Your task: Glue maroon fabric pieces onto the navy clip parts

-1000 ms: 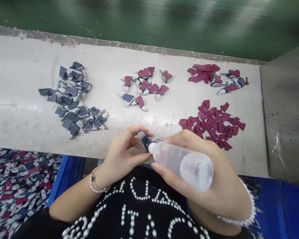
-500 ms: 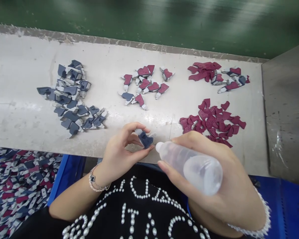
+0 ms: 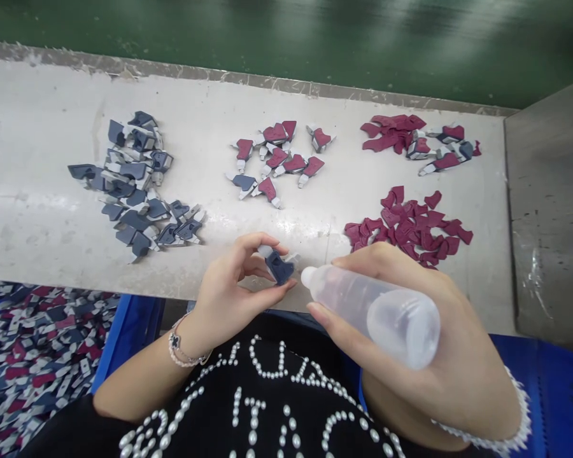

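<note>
Between the thumb and fingers of my left hand [image 3: 239, 286] is a small dark blue and grey plastic part [image 3: 279, 265], its recessed face turned up toward me. My right hand [image 3: 439, 337] is closed around a translucent squeeze bottle [image 3: 346, 296] with clear liquid in it. The bottle's white tip [image 3: 308, 277] points left at the plastic part, with a small gap between them. Beyond my hands lie several parts with maroon inlays [image 3: 293, 164] on the pale work surface [image 3: 286, 222].
Blue-grey parts [image 3: 134, 168] are heaped at the left. Loose maroon pieces [image 3: 420, 222] lie at the right, with another maroon pile [image 3: 391, 132] behind them. A blue bin [image 3: 119, 337] full of mixed parts stands at lower left. A metal panel [image 3: 549, 210] bounds the right side.
My right hand and the bottle have moved slightly right, widening the gap between the tip and the plastic part. My left hand has stayed nearly still.
</note>
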A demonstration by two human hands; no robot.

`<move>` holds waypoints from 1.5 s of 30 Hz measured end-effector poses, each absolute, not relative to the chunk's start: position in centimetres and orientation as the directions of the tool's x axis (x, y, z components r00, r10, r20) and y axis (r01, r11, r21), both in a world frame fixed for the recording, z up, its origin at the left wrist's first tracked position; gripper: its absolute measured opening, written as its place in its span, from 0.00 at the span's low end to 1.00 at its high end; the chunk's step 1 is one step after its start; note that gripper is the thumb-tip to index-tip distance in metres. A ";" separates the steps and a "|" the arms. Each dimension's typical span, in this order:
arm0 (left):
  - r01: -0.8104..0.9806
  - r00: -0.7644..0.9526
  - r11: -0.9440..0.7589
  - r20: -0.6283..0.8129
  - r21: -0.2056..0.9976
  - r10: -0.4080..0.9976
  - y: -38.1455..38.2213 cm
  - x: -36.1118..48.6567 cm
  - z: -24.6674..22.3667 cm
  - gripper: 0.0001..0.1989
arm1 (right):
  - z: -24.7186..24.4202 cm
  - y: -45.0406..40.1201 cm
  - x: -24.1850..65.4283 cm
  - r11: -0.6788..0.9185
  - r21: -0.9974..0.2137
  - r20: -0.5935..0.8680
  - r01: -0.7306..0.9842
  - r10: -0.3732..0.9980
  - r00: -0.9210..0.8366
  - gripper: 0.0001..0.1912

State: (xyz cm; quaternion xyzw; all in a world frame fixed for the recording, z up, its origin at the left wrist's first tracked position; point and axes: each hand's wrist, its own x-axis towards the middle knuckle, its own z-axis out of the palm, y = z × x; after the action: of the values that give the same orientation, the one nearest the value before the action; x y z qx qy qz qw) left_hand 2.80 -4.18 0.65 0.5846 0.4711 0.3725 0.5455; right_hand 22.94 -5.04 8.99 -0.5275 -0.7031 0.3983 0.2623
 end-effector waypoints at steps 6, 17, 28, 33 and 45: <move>0.123 0.315 0.020 -0.058 0.992 0.947 -4.2 3.1 0.8 0.23 | 9.2 -4.7 23.4 0.106 -0.839 -0.071 0.533 0.951 -0.300 0.06; 0.123 0.287 0.011 -0.046 0.992 0.957 -4.2 2.9 0.7 0.24 | 9.0 -5.2 23.5 0.093 -0.851 -0.044 0.517 0.968 -0.247 0.10; 0.026 0.143 0.223 -0.224 0.975 0.964 -3.2 1.0 0.3 0.22 | 4.2 -2.9 26.5 -0.102 -0.995 -0.103 0.023 0.922 -0.373 0.28; 0.032 0.131 0.321 -0.322 0.947 0.938 -3.3 0.2 -0.2 0.20 | 2.0 -1.0 24.0 -0.186 -0.982 -0.186 0.038 0.906 -0.381 0.26; 0.143 0.064 0.286 -0.298 0.947 0.953 -3.4 -0.4 -1.2 0.20 | 0.3 1.9 19.9 0.127 -0.979 0.054 0.157 0.914 -0.401 0.28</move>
State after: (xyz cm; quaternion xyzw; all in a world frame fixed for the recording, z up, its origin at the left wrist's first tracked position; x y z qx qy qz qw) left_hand -0.40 -3.45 -1.18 0.4732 0.5790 0.3645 0.5549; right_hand 19.88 1.86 0.32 -0.4081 -0.6563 0.5196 0.3644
